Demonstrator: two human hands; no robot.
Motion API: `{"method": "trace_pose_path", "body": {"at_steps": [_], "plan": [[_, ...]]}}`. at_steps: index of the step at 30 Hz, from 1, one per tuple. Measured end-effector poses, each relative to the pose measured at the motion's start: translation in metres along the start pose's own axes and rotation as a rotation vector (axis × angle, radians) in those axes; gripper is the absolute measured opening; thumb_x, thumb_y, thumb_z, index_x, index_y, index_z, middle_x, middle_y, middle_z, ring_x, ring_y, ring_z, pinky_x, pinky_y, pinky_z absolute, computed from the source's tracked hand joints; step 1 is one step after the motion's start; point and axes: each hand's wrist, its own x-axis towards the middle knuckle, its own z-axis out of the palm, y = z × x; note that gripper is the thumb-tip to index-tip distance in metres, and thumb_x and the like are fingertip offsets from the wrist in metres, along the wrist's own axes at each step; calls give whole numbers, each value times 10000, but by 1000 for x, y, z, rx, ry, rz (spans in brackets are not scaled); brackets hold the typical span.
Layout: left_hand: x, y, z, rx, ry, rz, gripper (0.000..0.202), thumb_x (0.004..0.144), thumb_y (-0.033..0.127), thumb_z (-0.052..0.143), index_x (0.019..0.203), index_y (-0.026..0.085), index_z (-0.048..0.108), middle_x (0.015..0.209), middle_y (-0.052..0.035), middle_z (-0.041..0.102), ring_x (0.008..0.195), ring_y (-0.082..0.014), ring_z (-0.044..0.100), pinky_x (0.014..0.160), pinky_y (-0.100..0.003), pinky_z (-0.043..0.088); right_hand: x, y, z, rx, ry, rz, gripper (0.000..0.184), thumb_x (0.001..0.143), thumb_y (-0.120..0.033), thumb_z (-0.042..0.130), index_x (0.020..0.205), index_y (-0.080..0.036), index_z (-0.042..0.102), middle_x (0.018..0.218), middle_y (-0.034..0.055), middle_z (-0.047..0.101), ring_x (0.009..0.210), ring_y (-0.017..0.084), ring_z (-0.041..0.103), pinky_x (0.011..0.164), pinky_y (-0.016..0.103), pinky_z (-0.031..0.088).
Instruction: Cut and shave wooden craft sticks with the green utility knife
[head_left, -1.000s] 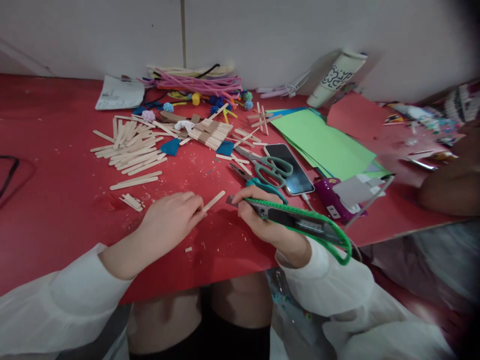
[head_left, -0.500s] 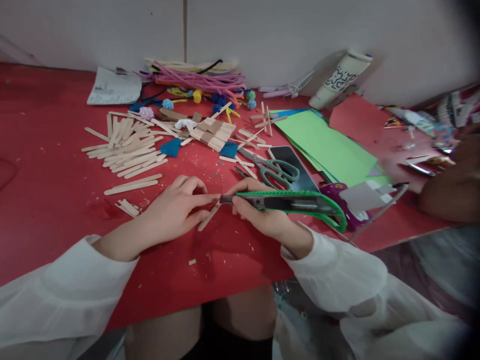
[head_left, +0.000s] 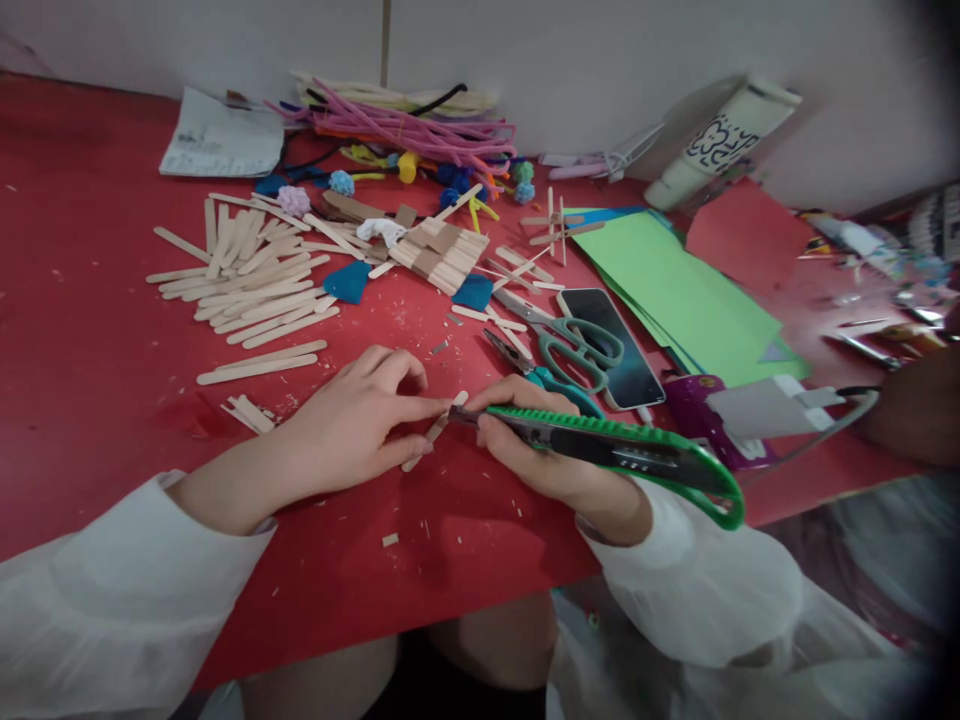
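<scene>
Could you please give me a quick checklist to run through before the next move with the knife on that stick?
1. Left hand gripping the craft stick: ok.
2. Right hand wrapped around the utility knife: ok.
3. Left fingertips away from the blade tip: not ok, the index fingertip lies right beside it.
4. Blade locked: cannot tell.
5. Scissors and phone apart from the craft stick: ok.

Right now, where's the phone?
Head view, right of centre on the red table: the phone lies screen up, partly under the scissors handles, green paper at its right, just beyond the right hand holding the green cutter.
</scene>
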Motion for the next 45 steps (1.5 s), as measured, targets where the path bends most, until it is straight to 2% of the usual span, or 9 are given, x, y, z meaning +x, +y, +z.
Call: {"method": "trace_pose_path", "body": {"at_steps": [7, 20, 28, 35, 41, 45], "plan": [[1, 0, -1, -13, -13, -33, 321, 830, 325, 535, 1135, 288, 629, 1108, -65, 471, 1066, -241, 404, 924, -416, 392, 1, 1, 0, -13, -42, -20, 104, 816, -149, 521, 881, -205, 579, 778, -16, 645, 601, 75, 593, 576, 200, 461], [1, -1, 0, -62, -14, -68, 319, 817, 346, 560, 1125, 310, 634, 1158, -58, 442, 1130, -249, 377, 965, -434, 365, -3, 7, -2, 13, -74, -18, 124, 837, -153, 539, 929, -220, 588, 756, -38, 611, 624, 67, 580, 593, 178, 454], [2, -2, -1, -40, -46, -55, 422, 846, 336, 516, 1268, 352, 518, 1169, -72, 418, 1128, -254, 369, 947, -426, 373, 0, -11, -6, -20, -129, 43, 131, 805, -122, 519, 895, -190, 585, 739, -17, 616, 596, 78, 542, 569, 190, 448], [5, -5, -1, -53, -75, -53, 380, 790, 321, 566, 1167, 344, 607, 1176, -66, 426, 1143, -274, 353, 954, -448, 353, 2, -3, -3, -98, -156, -86, 125, 809, -158, 519, 912, -198, 578, 760, -13, 630, 582, 73, 536, 545, 187, 428], [6, -5, -1, -50, -64, -52, 392, 779, 291, 580, 1167, 336, 610, 1139, -65, 433, 1117, -256, 372, 959, -427, 350, 4, -9, 2, -173, -123, -83, 154, 771, -97, 462, 837, -176, 577, 602, -39, 568, 453, 50, 424, 487, 175, 388], [6, -5, -1, -55, -54, -41, 376, 793, 322, 576, 1166, 352, 607, 1123, -62, 442, 1115, -253, 372, 945, -421, 361, 4, -4, 3, -190, -115, -186, 144, 773, -101, 464, 841, -183, 561, 650, -22, 598, 501, 59, 501, 510, 176, 407]]}}
